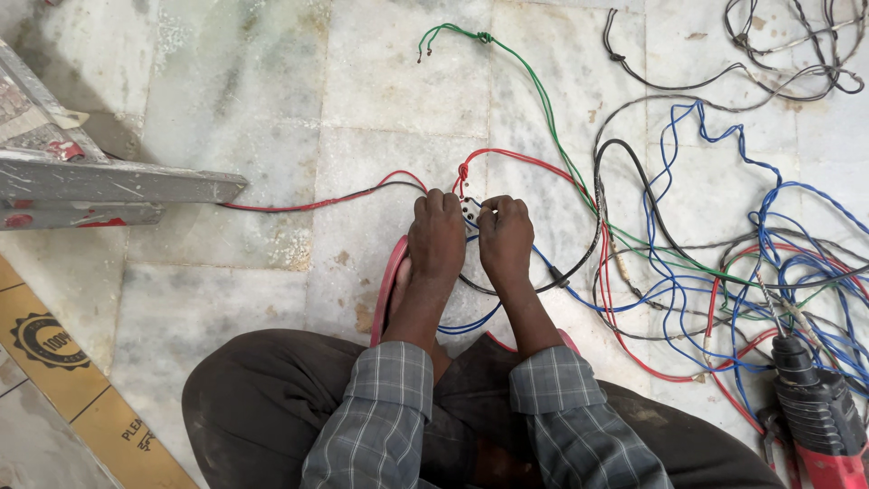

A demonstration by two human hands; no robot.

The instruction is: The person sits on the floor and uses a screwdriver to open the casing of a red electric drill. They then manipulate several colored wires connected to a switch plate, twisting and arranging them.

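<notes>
Person squatting on a pale marble tile floor (272, 91), stained and dusty. Left hand (436, 237) and right hand (505, 237) side by side, almost touching, fingers curled shut on a small bundle of wire ends (472, 214) pinched between them. A red wire (317, 201) trails off left of the left hand toward a paint-spattered metal ladder (109, 186). Right of the right hand: a tangle of blue, green, red and black wires (724, 263). Farther right and nearer the body, a red-and-black power drill (819, 412). Red sandal (387, 285) under the left wrist.
</notes>
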